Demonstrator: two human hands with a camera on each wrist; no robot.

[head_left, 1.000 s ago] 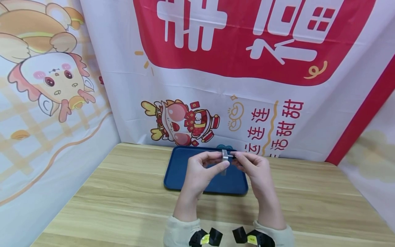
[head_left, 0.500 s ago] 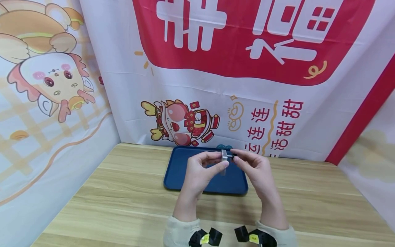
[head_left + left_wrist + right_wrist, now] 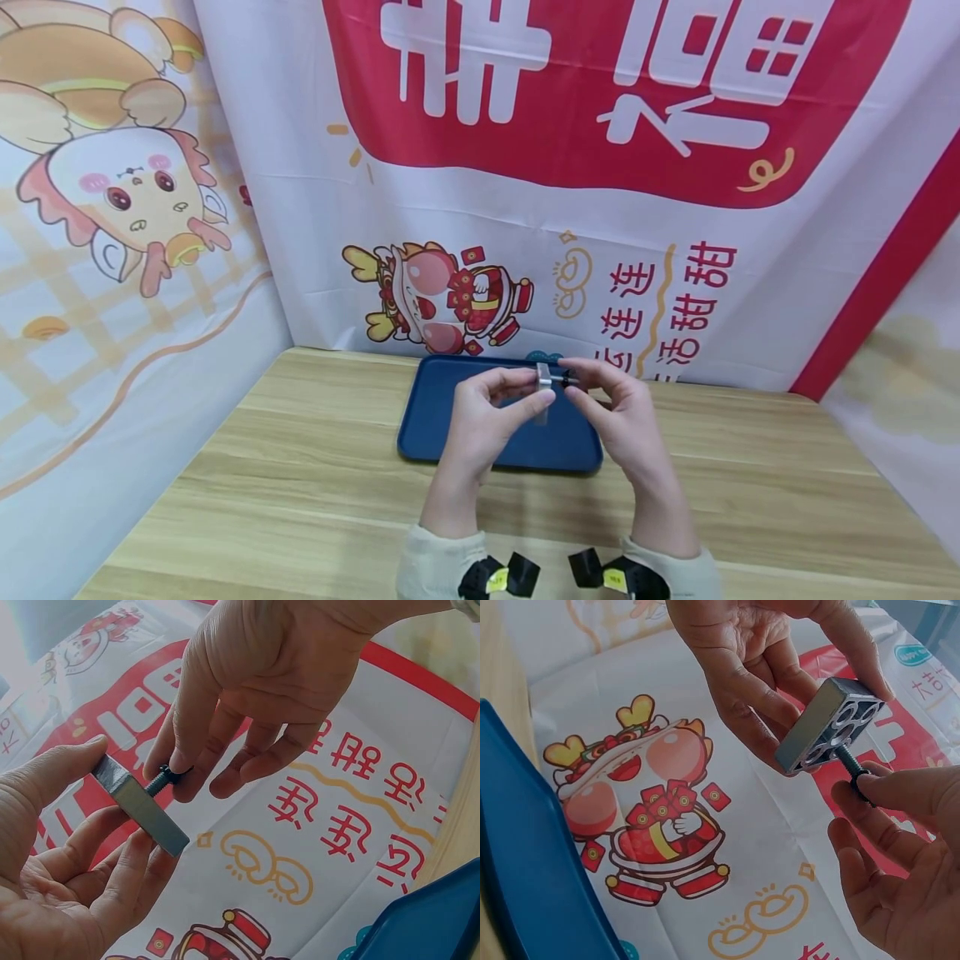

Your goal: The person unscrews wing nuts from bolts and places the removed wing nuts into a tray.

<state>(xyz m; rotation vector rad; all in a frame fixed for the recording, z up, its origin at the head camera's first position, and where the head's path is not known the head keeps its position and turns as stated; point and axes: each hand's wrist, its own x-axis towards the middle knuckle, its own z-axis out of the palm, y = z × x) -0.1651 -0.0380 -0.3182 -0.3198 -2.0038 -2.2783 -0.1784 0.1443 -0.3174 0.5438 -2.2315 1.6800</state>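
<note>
In the head view my left hand [image 3: 487,412] holds a small grey metal block [image 3: 825,724] upright above a blue tray [image 3: 431,417]. Thumb and fingers grip the block by its edges; round holes show on its face in the right wrist view. A threaded bolt [image 3: 846,759] with a dark head sticks out of that face, its far end hidden inside the block. On the bolt's head [image 3: 169,774], my right hand [image 3: 626,417] has its thumb and index finger in a pinch. The other right fingers are loosely bent beside it.
The tray lies at the back of a wooden table [image 3: 300,475], close to a printed cloth backdrop [image 3: 300,250]. Another patterned cloth [image 3: 142,350] hangs along the left side. Both wrists wear black camera mounts [image 3: 498,577] over pale sleeves.
The right hand's fingers spread apart at the bolt's head and shifted their hold, with the wrist moving slightly right. The left hand and the block stay almost still.
</note>
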